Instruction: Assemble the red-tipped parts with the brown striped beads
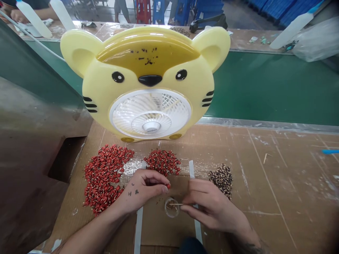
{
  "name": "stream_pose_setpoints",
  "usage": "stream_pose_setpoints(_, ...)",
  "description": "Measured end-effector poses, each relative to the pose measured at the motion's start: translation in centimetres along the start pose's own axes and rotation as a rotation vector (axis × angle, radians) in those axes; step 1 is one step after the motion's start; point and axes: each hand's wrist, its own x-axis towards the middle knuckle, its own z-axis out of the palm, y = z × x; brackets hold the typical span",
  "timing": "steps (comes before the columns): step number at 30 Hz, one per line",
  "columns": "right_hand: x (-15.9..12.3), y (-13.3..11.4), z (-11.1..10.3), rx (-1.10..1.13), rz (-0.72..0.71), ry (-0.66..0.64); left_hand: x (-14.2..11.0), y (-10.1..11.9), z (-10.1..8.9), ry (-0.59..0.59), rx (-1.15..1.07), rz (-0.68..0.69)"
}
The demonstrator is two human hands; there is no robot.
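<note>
Over the cardboard-covered bench (pixel 267 169), the left hand (pixel 141 188) is pinching its fingers together on a small red piece (pixel 167 185), and the right hand (pixel 212 208) is clamping a thin stick (pixel 176 204) above a small clear cup (pixel 171 211) between them. Red heaps (pixel 103 176) and a speckled brown heap (pixel 221 180) are lying close by, a yellow tiger-faced fan (pixel 148 84) is standing behind, a green conveyor belt (pixel 272 84) is stretching across, and blue stools (pixel 159 10) are lining up beyond.
</note>
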Motion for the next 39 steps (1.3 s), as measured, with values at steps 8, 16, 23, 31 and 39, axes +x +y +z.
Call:
stream_pose_setpoints(8, -2.1, 2.4, -6.1, -0.284, 0.328, 0.167, 0.0, -0.5, -0.7, 0.014, 0.023, 0.031)
stream_pose_setpoints(16, -2.9, 3.2, -6.6, -0.468, 0.459, -0.082, 0.1, 0.1, -0.4, 0.055, -0.033, -0.024)
stream_pose_setpoints(23, -2.3, 3.6, -5.7, -0.539, 0.49, -0.102, 0.3, -0.1, -0.6, 0.035, -0.1, 0.002)
stream_pose_setpoints(31, -2.7, 4.0, -5.9, -0.431, 0.487, -0.118, 0.2, -0.4, -0.4, -0.01, -0.146, 0.011)
stream_pose_setpoints(39, -2.9, 3.9, -5.9, -0.395, 0.525, -0.101, 0.1, -0.3, -0.2, -0.036, -0.145, 0.019)
